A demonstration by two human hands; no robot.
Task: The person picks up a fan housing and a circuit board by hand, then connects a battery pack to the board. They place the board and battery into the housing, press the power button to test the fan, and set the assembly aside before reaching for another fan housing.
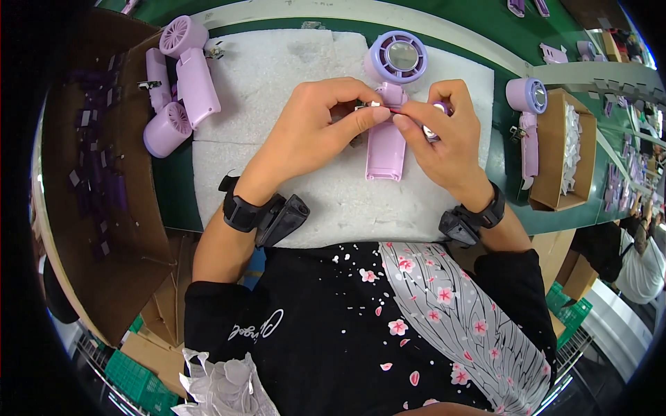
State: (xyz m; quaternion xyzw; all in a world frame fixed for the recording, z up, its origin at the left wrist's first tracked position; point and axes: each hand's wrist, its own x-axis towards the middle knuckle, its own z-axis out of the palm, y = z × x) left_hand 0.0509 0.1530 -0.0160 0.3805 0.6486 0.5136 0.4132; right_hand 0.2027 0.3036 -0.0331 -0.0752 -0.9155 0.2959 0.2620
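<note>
Over the open lilac plastic fan handle [386, 156], the left hand [313, 116] pinches a small white-topped part [375, 104]; the right hand [452, 139] pinches apparently thin red wire [395, 109], a silvery cylinder [431, 132] cradled rightward, likely keeping that pinch free.

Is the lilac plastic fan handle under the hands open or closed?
Open: the lilac plastic fan handle shows its recessed inside and raised rim, with no cover over the visible lower part.

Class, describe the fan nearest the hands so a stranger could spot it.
On the green table, find the white foam sheet. On it, toward the far edge, lies a lilac fan. Unlike the fans at either side, it has both hands over it.
</note>
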